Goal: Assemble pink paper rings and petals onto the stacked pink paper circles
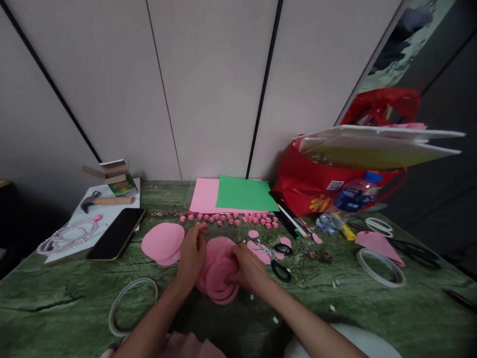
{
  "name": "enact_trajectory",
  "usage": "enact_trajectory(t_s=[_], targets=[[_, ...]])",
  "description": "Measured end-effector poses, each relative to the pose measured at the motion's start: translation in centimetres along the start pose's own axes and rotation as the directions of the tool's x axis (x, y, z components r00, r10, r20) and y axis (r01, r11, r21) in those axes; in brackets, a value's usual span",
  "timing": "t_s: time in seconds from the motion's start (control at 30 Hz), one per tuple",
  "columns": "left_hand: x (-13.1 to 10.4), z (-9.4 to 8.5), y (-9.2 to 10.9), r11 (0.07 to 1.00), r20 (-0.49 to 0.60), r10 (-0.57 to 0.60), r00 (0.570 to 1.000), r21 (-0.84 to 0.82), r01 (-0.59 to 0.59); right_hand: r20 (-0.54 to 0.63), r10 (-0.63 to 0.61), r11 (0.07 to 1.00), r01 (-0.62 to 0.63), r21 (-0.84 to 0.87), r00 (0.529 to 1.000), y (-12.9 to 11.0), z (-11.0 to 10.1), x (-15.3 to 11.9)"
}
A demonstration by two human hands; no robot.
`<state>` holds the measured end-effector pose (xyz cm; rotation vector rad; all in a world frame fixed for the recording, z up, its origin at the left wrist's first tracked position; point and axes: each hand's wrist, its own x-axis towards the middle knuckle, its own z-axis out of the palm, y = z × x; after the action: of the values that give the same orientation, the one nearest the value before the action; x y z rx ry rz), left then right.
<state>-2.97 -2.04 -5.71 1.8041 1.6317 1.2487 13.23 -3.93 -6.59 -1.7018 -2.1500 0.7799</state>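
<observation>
Pink paper circles (219, 278) lie overlapped in a loose pile at the centre of the table. My right hand (248, 266) pinches the upper circles at their right side. My left hand (194, 248) is at the pile's left edge, its fingers raised and apart, with nothing visible in them. Left of it rests another stack of pink circles (163, 242). A row of small pink rolled pieces (231, 219) runs behind both hands. Just right of my right hand, black-handled scissors (280, 263) lie open over pink paper scraps (260, 252).
Green paper (246, 194) and pink paper (203, 195) lie at the back. At left are a phone (117, 233), a hammer (108, 200) and a tape roll (115, 308). A red bag (305, 179), a bottle (352, 199) and another tape roll (398, 283) stand or lie right.
</observation>
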Motion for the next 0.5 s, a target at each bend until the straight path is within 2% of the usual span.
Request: enact_trajectory(t_s=[0.1, 0.17, 0.23, 0.3, 0.33, 0.4, 0.47, 0.5], targets=[[0.1, 0.0, 0.6, 1.0, 0.022, 0.016, 1.0, -0.019, -0.016, -0.084, -0.013, 0.99, 0.025, 0.138, 0.996, 0.7, -0.2, 0.6], [0.5, 0.0, 1.5, 1.0, 0.032, 0.021, 0.999, -0.022, -0.021, -0.05, 0.023, 0.946, -0.005, 0.324, 0.998, 1.0, -0.9, 1.1], [1.0, -0.2, 2.4, 0.999, 0.032, 0.016, 0.999, -0.043, -0.015, 0.022, 0.056, 0.832, -0.059, 0.552, 0.998, 1.0, -1.9, 1.9], [1.7, -0.3, 3.1, 0.993, 0.021, -0.002, 1.0, -0.117, 0.004, 0.064, 0.066, 0.66, -0.092, 0.746, 0.996, 0.8, -3.1, 2.6], [1.9, -0.3, 3.2, 0.985, 0.017, -0.022, 1.0, -0.172, 0.024, 0.065, 0.077, 0.546, -0.097, 0.832, 0.995, 0.7, -3.5, 3.0], [2.2, -0.1, 2.9, 0.942, 0.03, -0.095, 0.995, -0.322, 0.1, 0.036, 0.133, 0.25, -0.069, 0.966, 0.99, 0.6, -3.9, 3.6], [2.2, 0.4, 2.1, 0.822, 0.111, -0.235, 0.966, -0.507, 0.259, 0.022, 0.223, -0.061, -0.009, 0.998, 0.974, 0.7, -3.4, 3.9], [2.1, 0.6, 1.7, 0.743, 0.151, -0.311, 0.938, -0.577, 0.339, 0.039, 0.268, -0.177, 0.01, 0.984, 0.963, 0.8, -2.8, 3.9]])
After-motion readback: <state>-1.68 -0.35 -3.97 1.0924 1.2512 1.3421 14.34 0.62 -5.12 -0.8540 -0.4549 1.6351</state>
